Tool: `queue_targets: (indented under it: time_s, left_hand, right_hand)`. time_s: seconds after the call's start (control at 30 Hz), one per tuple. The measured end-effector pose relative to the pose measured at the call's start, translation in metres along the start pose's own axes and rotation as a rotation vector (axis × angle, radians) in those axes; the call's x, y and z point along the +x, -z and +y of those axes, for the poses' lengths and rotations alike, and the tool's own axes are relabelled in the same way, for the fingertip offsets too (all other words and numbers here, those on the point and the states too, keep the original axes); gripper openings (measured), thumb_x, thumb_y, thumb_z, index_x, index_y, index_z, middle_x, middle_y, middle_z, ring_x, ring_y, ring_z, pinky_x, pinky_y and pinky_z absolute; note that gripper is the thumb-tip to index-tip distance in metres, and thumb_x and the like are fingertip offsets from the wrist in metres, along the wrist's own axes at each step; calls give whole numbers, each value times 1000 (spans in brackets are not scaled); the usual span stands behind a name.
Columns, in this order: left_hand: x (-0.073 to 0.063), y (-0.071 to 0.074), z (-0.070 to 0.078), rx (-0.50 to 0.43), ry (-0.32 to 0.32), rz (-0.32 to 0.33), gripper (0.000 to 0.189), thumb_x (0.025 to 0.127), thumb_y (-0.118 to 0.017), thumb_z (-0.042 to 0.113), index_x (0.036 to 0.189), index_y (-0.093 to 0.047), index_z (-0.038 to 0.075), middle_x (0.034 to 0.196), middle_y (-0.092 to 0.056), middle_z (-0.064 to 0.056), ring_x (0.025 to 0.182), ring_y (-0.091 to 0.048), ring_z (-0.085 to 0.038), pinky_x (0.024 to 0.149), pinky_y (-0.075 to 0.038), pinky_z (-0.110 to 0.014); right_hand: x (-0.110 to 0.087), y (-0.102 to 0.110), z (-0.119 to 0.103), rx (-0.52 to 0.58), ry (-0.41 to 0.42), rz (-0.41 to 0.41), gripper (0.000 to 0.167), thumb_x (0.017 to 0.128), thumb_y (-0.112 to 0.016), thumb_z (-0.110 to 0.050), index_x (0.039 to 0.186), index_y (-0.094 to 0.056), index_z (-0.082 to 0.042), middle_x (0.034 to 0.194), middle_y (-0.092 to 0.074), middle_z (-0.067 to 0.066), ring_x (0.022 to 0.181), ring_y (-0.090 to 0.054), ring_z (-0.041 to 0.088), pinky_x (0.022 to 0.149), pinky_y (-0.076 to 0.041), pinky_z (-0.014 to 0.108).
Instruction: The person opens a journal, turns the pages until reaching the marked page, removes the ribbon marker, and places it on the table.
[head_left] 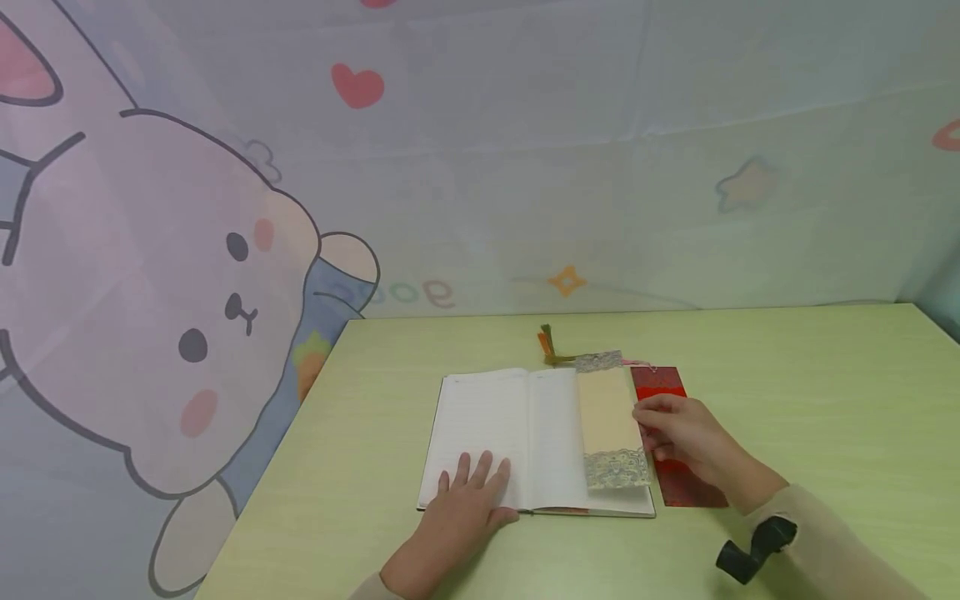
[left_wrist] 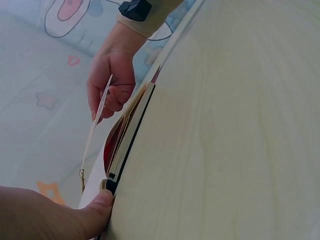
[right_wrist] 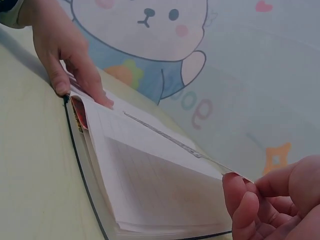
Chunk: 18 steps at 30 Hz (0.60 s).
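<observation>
An open notebook [head_left: 483, 417] with lined pages lies on the table. My left hand [head_left: 467, 504] rests with spread fingers on the lower part of its left page; its thumb is by the bottom edge near the spine. My right hand [head_left: 693, 442] pinches the right edge of a cream bookmark [head_left: 609, 412] with grey lace-patterned ends. In the right wrist view the bookmark [right_wrist: 165, 134] is held tilted above the right page. Orange and green tassels [head_left: 547, 343] trail from its top. A red bookmark [head_left: 660, 379] lies right of the notebook, partly hidden beneath my right hand.
The pale green table [head_left: 817, 400] runs back to a cloth backdrop [head_left: 525, 183] printed with a rabbit, hearts and stars. A black strap device [head_left: 757, 550] sits on my right sleeve. Something red shows between the notebook's pages in the left wrist view.
</observation>
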<state>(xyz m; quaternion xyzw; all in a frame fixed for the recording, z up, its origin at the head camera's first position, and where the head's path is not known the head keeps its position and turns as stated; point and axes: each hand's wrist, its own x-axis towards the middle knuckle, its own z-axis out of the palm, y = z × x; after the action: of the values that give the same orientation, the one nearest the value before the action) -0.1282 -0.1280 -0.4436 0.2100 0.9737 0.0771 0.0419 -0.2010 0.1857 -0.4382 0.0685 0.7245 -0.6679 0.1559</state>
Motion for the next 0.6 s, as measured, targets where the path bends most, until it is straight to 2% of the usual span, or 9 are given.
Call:
queue_targets:
  time_s: [0.13, 0.4, 0.6]
  left_hand:
    - [0, -1, 0, 6, -2, 3, 60, 91, -50, 46, 140, -42, 13, 144, -37, -16, 131, -28, -43, 97, -30, -61]
    - [0, -1, 0, 15, -2, 5, 60, 91, -49, 47, 140, -41, 13, 144, -37, -16, 131, -28, -43, 97, -30, -61]
    - [-1, 0, 0, 9, 1, -1, 60, 91, -49, 46, 141, -41, 13, 144, -37, -16, 132, -27, -43, 98, -29, -61]
  right_hand:
    - [-2, 9, 0, 12, 3, -4, 43, 91, -61, -25, 119, -48, 4, 81, -60, 4, 61, -57, 16, 55, -48, 25]
    - [-6, 30, -3, 24, 62, -13, 39, 92, -59, -26, 116, -47, 3, 80, -61, 1, 60, -57, 15, 56, -48, 24]
    - [-7, 43, 0, 29, 57, -19, 40, 93, -58, -25, 118, -46, 3, 80, -60, 1, 60, -56, 14, 56, -47, 24]
